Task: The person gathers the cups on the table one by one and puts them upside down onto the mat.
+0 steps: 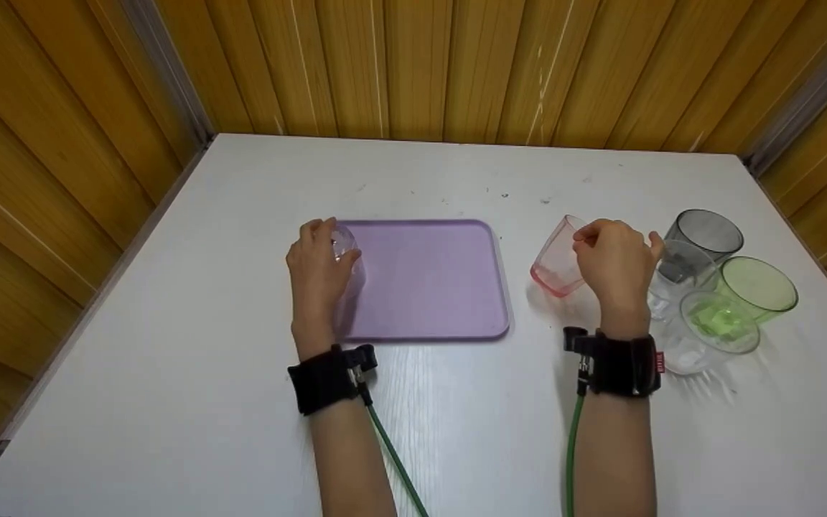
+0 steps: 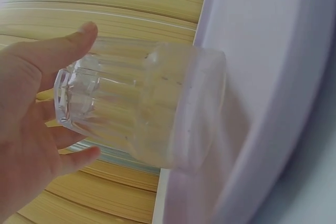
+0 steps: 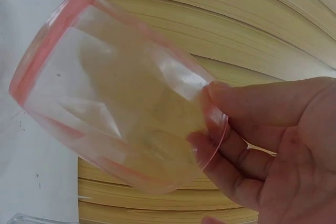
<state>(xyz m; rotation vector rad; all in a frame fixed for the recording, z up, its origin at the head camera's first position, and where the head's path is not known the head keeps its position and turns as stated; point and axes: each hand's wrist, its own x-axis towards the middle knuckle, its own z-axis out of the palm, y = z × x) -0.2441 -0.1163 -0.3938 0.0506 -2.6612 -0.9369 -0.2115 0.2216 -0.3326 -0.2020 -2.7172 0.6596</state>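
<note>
A clear faceted cup [image 2: 157, 98] stands upside down at the left end of the purple tray [image 1: 428, 280], its wide rim down at the tray surface. My left hand [image 1: 316, 262] holds it round the narrow base, thumb on one side and fingers on the other; some fingertips are hidden behind the cup. My right hand [image 1: 618, 262] pinches a see-through pink cup [image 3: 110, 87] at its rim between thumb and fingers. That cup hangs tilted to the right of the tray, its thick pink base pointing down and left.
Right of my right hand stand a grey cup [image 1: 708, 233], a green cup [image 1: 762, 287] and two clear cups, one of them a clear cup [image 1: 718, 323] in front. Yellow wood-look panels [image 1: 449, 72] border the white table [image 1: 169, 359].
</note>
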